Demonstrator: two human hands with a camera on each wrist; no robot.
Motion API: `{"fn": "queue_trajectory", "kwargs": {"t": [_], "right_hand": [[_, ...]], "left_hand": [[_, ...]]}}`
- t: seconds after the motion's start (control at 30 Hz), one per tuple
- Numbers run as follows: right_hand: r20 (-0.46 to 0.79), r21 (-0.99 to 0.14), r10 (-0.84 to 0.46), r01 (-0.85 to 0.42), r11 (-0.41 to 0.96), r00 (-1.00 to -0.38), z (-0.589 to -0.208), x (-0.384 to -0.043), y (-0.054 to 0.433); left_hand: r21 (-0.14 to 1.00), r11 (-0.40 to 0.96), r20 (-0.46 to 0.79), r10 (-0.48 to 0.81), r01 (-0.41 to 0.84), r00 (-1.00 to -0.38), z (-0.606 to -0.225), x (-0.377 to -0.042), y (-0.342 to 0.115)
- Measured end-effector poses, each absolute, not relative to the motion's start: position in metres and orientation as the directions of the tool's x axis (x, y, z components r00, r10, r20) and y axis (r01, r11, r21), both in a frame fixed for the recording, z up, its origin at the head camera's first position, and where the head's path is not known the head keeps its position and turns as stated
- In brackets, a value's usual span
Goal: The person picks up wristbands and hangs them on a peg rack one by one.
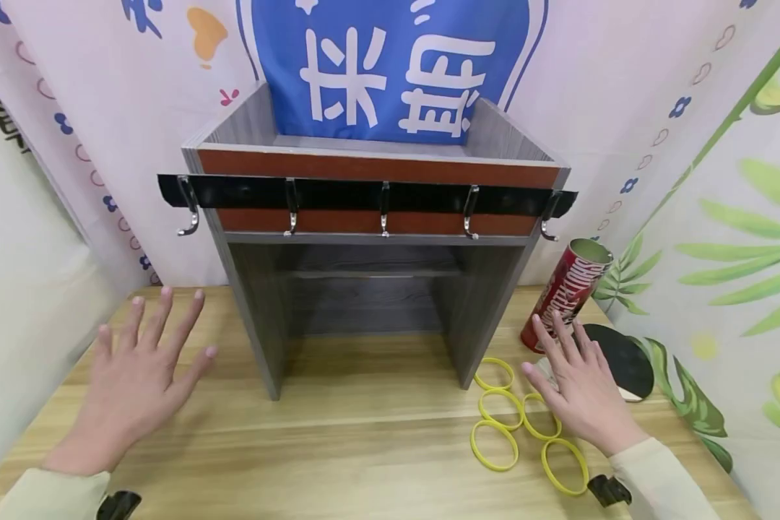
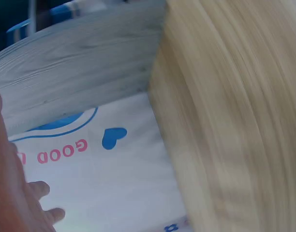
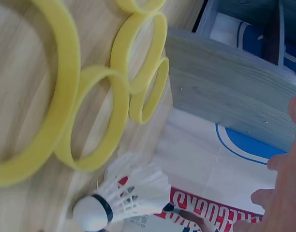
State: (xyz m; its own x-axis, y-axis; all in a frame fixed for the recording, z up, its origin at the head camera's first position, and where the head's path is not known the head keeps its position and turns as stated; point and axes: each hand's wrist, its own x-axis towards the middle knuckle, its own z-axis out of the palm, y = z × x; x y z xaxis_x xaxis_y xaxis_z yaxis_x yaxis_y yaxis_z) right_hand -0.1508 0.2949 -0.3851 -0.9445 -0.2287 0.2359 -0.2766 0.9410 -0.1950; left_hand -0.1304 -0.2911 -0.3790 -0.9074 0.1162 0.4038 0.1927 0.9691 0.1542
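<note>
My left hand (image 1: 136, 375) hovers over the left side of the wooden table with its fingers spread, holding nothing. On the right, my right hand (image 1: 581, 386) is likewise spread and holds nothing. Several yellow rings (image 1: 494, 445) lie flat on the table just left of the right hand. Beyond that hand stands a red printed tube (image 1: 568, 289), open at the top. A black paddle (image 1: 620, 361) lies beside it, partly covered by the hand. The right wrist view shows a white shuttlecock (image 3: 124, 193) near the rings; in the head view the hand mostly hides it.
A grey wooden shelf unit (image 1: 250, 318) stands at the table's middle back. Across its front runs a black rail (image 1: 338, 195) bearing several metal hooks (image 1: 384, 209), its ends jutting past the sides. Printed cloth (image 1: 656, 43) hangs behind and at both sides of the table (image 1: 338, 448).
</note>
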Motion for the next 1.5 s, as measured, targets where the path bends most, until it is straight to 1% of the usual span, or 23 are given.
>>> {"fn": "queue_trajectory", "kwargs": {"t": [0.17, 0.27, 0.37, 0.43, 0.57, 0.63, 0.77, 0.8, 0.87, 0.97, 1.03, 1.1, 1.2, 1.3, 1.37, 1.5], "right_hand": [[0.296, -0.307, -0.269, -0.358, 0.882, -0.917, -0.384, -0.149, 0.292], [0.315, -0.368, -0.291, -0.399, 0.840, -0.903, -0.385, -0.147, 0.287], [0.308, -0.403, -0.307, -0.416, 0.815, -0.900, -0.387, -0.146, 0.283], [0.271, -0.447, -0.310, -0.404, 0.798, -0.911, -0.388, -0.145, 0.280], [0.149, -0.544, -0.335, -0.361, 0.758, -0.930, -0.396, -0.140, 0.276], [0.097, -0.576, -0.363, -0.350, 0.739, -0.927, -0.402, -0.137, 0.275], [0.019, -0.585, -0.395, -0.331, 0.740, -0.918, -0.413, -0.129, 0.274], [0.003, -0.580, -0.395, -0.323, 0.748, -0.919, -0.415, -0.127, 0.274], [-0.038, -0.568, -0.383, -0.295, 0.769, -0.923, -0.419, -0.124, 0.273], [-0.087, -0.559, -0.361, -0.254, 0.789, -0.929, -0.424, -0.119, 0.272], [-0.090, -0.551, -0.355, -0.250, 0.796, -0.931, -0.426, -0.117, 0.272], [-0.082, -0.546, -0.355, -0.256, 0.798, -0.931, -0.428, -0.116, 0.272], [-0.056, -0.533, -0.358, -0.275, 0.800, -0.932, -0.430, -0.116, 0.270], [-0.039, -0.520, -0.350, -0.280, 0.807, -0.936, -0.432, -0.117, 0.268], [-0.032, -0.508, -0.339, -0.277, 0.816, -0.940, -0.433, -0.117, 0.268], [-0.031, -0.494, -0.316, -0.260, 0.830, -0.948, -0.433, -0.117, 0.266]], "left_hand": [[0.371, 0.855, 0.472, 0.162, 0.362, -0.867, -0.373, -0.138, -0.291], [0.502, 0.765, 0.491, 0.131, 0.403, -0.861, -0.367, -0.138, -0.288], [0.600, 0.681, 0.504, 0.086, 0.420, -0.859, -0.356, -0.138, -0.283], [0.652, 0.623, 0.516, 0.054, 0.433, -0.855, -0.346, -0.138, -0.278], [0.720, 0.517, 0.538, 0.004, 0.463, -0.843, -0.330, -0.136, -0.266], [0.760, 0.431, 0.542, -0.009, 0.486, -0.840, -0.323, -0.136, -0.261], [0.802, 0.286, 0.553, -0.024, 0.524, -0.833, -0.313, -0.139, -0.248], [0.806, 0.267, 0.553, -0.026, 0.528, -0.833, -0.311, -0.140, -0.245], [0.801, 0.293, 0.554, -0.030, 0.523, -0.832, -0.308, -0.142, -0.240], [0.807, 0.273, 0.554, -0.042, 0.524, -0.832, -0.305, -0.145, -0.233], [0.803, 0.236, 0.572, -0.046, 0.547, -0.819, -0.304, -0.148, -0.228], [0.795, 0.154, 0.598, -0.045, 0.586, -0.800, -0.303, -0.151, -0.224], [0.772, 0.088, 0.634, -0.034, 0.630, -0.773, -0.302, -0.154, -0.221], [0.774, 0.084, 0.632, -0.038, 0.628, -0.774, -0.299, -0.155, -0.219], [0.783, 0.122, 0.619, -0.050, 0.610, -0.784, -0.297, -0.155, -0.217], [0.792, 0.147, 0.606, -0.065, 0.593, -0.793, -0.296, -0.155, -0.215]]}}
